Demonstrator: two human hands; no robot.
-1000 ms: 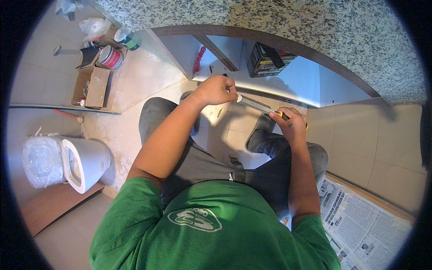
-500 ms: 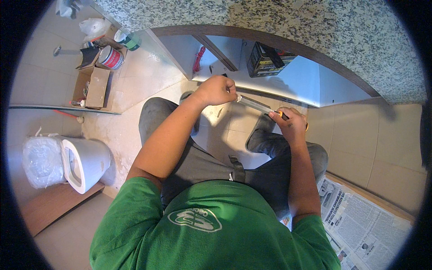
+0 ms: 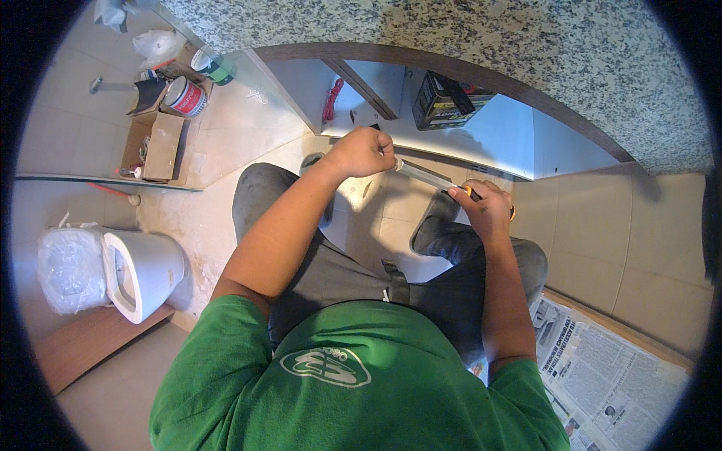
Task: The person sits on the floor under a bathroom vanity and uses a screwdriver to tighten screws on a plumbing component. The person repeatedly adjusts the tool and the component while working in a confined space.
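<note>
In front of the open cabinet, my right hand (image 3: 485, 209) is closed around the black-and-yellow handle of a long flat grey tool (image 3: 427, 176). Its straight strip slants up to the left, toward my other hand; the exact kind of tool is unclear. My left hand (image 3: 362, 153) is closed in a pinch at the strip's far end, where a small whitish bit shows by the fingertips. Whether that bit is part of the tool I cannot tell. Both hands hang above the tiled floor, between my bent knees.
Overhead runs a speckled stone counter (image 3: 481, 37). Inside the cabinet lie a red cord bundle (image 3: 332, 99) and a dark box (image 3: 438, 105). At left are a cardboard box (image 3: 164, 146), a paint tin (image 3: 185, 96), a glass panel edge (image 3: 105, 182) and a toilet (image 3: 162, 263). Newspaper (image 3: 602, 376) lies at lower right.
</note>
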